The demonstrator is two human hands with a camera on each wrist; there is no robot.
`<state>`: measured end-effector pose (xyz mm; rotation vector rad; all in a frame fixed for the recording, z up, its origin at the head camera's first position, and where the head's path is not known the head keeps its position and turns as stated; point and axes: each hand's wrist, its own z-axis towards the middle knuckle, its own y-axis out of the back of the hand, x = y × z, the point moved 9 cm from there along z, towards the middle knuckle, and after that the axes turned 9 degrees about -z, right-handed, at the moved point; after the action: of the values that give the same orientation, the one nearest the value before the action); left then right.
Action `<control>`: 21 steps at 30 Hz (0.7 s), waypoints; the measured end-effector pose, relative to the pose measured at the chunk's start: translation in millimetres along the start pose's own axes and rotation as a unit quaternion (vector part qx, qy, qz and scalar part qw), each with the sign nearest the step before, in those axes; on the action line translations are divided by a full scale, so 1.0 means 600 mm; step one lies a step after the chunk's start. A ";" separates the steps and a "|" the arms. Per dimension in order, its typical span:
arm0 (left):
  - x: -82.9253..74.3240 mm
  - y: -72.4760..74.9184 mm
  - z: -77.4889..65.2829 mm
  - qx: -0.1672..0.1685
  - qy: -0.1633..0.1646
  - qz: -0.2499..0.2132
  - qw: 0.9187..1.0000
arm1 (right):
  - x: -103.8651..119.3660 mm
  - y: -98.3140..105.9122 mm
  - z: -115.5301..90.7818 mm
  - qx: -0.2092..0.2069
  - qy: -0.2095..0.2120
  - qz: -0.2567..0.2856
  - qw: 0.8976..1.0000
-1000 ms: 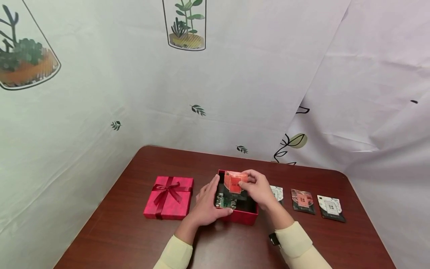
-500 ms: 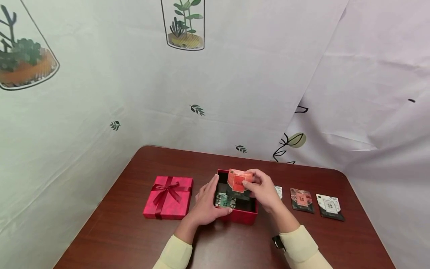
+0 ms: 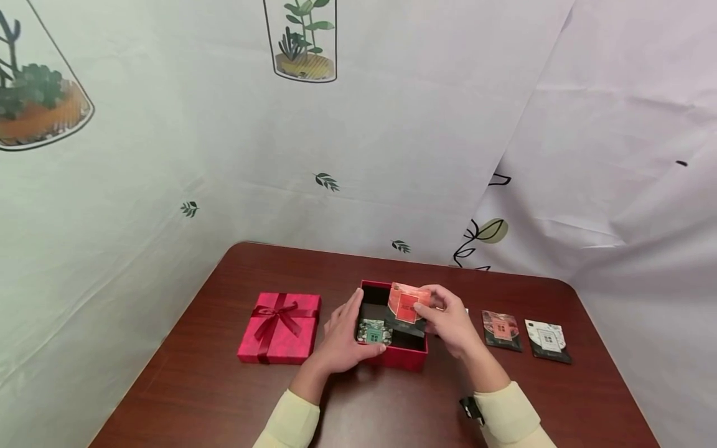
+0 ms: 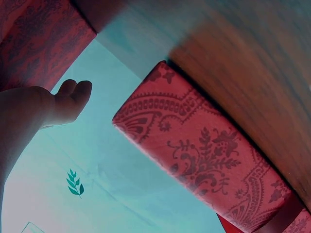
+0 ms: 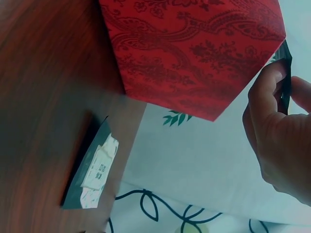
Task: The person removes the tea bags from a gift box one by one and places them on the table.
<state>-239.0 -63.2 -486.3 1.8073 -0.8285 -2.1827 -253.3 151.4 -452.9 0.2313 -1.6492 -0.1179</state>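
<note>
My right hand [image 3: 448, 318] pinches an orange-and-black sachet [image 3: 403, 305] by its right edge, thumb on the printed face, over the right part of a red open box [image 3: 400, 359]. In the right wrist view, the sachet [image 5: 286, 92] shows edge-on between fingers and thumb, beside the box wall [image 5: 194, 53]. My left hand [image 3: 344, 339] lies against the box's left side with fingers extended and thumb along the front rim. Inside the box, at the front left, is a green patterned sachet [image 3: 374, 333]. The box's interior is black.
A red lid [image 3: 294, 339] with a dark red ribbon bow lies left of the box. To the right on the brown table [image 3: 437, 404] are a red-and-black sachet [image 3: 501, 331] and a white-and-black sachet [image 3: 548, 341]. Another white one [image 5: 97, 170] is mostly hidden behind my right hand in the head view.
My right hand has moved right with the orange-and-black sachet, uncovering more of the box's inside and the green sachet. My left hand has stayed against the box.
</note>
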 end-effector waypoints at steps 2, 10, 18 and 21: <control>-0.001 0.000 0.000 -0.002 -0.002 0.000 1.000 | -0.004 0.005 -0.002 0.003 -0.003 0.007 1.000; -0.001 0.001 0.001 -0.009 -0.006 -0.004 1.000 | -0.023 0.025 -0.013 0.008 -0.017 0.026 0.999; -0.002 0.001 0.000 -0.008 -0.003 -0.004 1.000 | -0.037 0.040 -0.030 0.011 -0.036 0.032 0.999; -0.001 0.000 -0.001 -0.007 0.000 -0.004 1.000 | -0.044 0.043 -0.033 0.013 -0.040 0.036 0.998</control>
<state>-238.7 -63.3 -485.9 1.8087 -0.8043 -2.1873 -233.7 183.7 -471.1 0.1896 -1.7377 -0.0511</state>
